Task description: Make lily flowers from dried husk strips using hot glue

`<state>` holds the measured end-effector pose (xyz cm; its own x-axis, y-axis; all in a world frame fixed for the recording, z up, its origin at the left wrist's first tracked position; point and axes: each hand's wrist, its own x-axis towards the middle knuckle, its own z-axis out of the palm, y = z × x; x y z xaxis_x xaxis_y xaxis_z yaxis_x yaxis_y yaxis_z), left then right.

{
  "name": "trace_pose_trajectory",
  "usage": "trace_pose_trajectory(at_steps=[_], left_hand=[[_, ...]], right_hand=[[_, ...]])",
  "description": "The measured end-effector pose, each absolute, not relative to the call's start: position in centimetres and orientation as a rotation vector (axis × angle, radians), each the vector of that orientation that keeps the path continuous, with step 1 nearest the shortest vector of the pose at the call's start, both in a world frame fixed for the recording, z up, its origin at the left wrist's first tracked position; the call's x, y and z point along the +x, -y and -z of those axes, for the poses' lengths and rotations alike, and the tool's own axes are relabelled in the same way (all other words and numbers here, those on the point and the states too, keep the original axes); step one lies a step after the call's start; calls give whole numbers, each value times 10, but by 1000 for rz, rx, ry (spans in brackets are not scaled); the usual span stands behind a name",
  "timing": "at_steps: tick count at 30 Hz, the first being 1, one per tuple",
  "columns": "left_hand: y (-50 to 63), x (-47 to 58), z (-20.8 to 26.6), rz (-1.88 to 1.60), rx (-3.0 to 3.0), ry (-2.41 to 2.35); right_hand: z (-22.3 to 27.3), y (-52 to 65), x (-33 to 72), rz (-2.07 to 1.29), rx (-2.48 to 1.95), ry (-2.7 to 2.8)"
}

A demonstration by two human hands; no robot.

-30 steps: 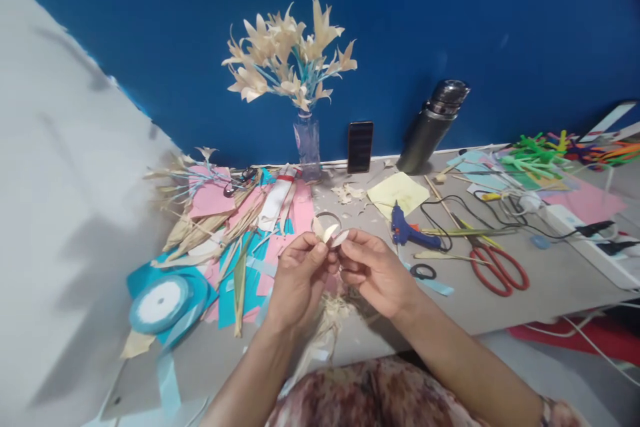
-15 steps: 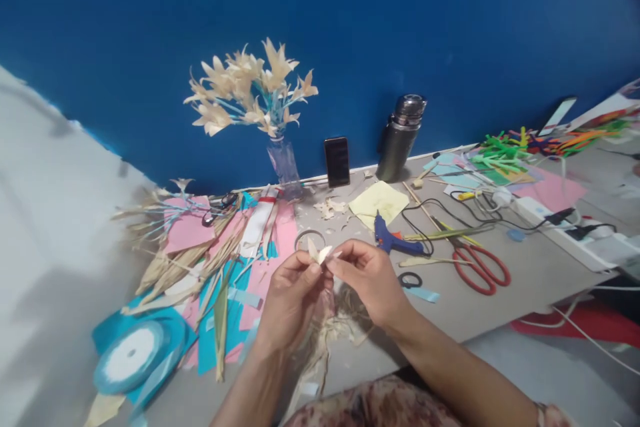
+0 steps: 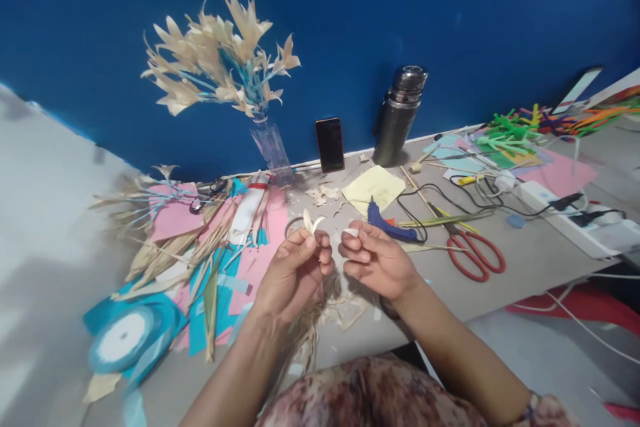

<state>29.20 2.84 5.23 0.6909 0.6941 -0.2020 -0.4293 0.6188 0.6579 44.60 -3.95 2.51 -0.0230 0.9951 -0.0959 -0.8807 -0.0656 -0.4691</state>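
Note:
Between the thumb and fingers of my left hand (image 3: 299, 270) is a small cream husk flower (image 3: 313, 221), its pointed petals facing up. My right hand (image 3: 377, 257), a short gap to the right, pinches a small pale petal-like piece (image 3: 351, 232). Just behind the right hand lies a blue glue gun (image 3: 393, 221), its nozzle toward a yellow paper square (image 3: 375, 188). Past the left hand, a ring-shaped band (image 3: 294, 225) is partly covered by the fingers. A clear vase (image 3: 273, 150) at the back holds a bunch of cream husk flowers (image 3: 215, 60) on light-blue stems.
Papers and dried husks (image 3: 165, 240) cover the left side, with a ribbon roll (image 3: 123, 337) in front. A phone (image 3: 329, 145) and a thermos (image 3: 400, 117) stand by the wall. On the right are red-handled scissors (image 3: 475, 253), cables and a power strip (image 3: 570, 220).
My hands have drawn apart; the flower stays in the left and the small pale piece is in the right. The camera view has shifted slightly.

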Motion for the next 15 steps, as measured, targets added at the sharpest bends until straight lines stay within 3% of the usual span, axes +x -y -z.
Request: trace_pose_trajectory(at_steps=[6,15], left_hand=[[-28,290,-51,-651,625,-460],[-22,283,-47,-659,665,-537]], right_hand=[[-21,39,444,-1560,-481,409],[-19,35,430,-1233,-863,645]])
